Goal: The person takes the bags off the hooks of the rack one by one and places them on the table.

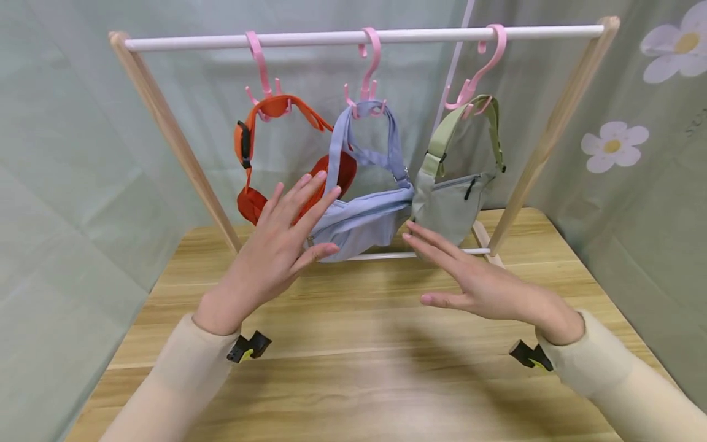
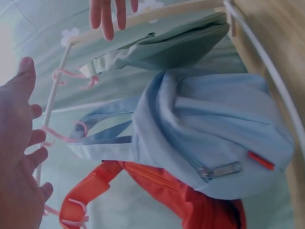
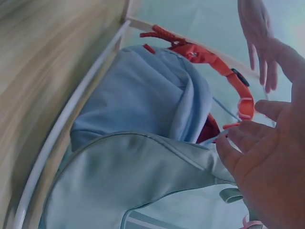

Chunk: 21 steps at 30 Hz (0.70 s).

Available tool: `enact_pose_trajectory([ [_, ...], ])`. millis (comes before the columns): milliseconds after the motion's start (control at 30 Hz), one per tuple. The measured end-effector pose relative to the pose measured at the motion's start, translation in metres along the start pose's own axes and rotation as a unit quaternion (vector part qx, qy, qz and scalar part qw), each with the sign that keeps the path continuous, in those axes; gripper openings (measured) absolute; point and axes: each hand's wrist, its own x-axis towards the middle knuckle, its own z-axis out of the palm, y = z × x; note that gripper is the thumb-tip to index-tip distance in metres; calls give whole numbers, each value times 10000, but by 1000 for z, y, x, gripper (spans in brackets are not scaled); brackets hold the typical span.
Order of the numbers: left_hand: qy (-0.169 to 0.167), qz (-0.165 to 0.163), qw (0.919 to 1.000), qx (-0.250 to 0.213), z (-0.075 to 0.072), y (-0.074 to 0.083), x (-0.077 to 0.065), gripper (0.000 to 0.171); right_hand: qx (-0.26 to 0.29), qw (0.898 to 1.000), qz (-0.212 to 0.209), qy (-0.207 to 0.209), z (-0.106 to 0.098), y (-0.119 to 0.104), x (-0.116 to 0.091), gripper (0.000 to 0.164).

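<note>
Three bags hang by their straps from pink hooks on a white rail. The red-orange bag [image 1: 251, 204] is at the left, the light blue bag [image 1: 364, 221] in the middle and the grey-green bag [image 1: 450, 205] at the right. My left hand [image 1: 276, 245], fingers straight and spread, is in front of the red-orange and blue bags and hides part of both. My right hand [image 1: 475, 276] reaches toward the lower edge of the grey-green bag, fingers extended. Neither hand holds anything; whether the right fingertips touch the bag I cannot tell.
Pink hooks [image 1: 369, 67] hang along the white rail [image 1: 331, 38], carried by a wooden frame [image 1: 552, 135] on the wooden table [image 1: 353, 368]. A lower white bar [image 1: 375, 256] crosses behind the bags. Pale green curtains with white flowers [image 1: 615, 147] surround the table.
</note>
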Motion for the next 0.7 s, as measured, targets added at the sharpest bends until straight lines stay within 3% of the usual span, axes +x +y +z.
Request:
enact_pose_trajectory([
  [333,679,75,9969,383,-10,-9,18,63,25,9996,-119,265,-7,-4,11,94],
  [467,1018,44,9943,306,-15,-13,27,59,-7,9995,-174,270,-10,-6,14,94],
  [700,2034,431,9780,179,-18,-31,46,52,128,9987,-255,421,-16,-8,23,93],
])
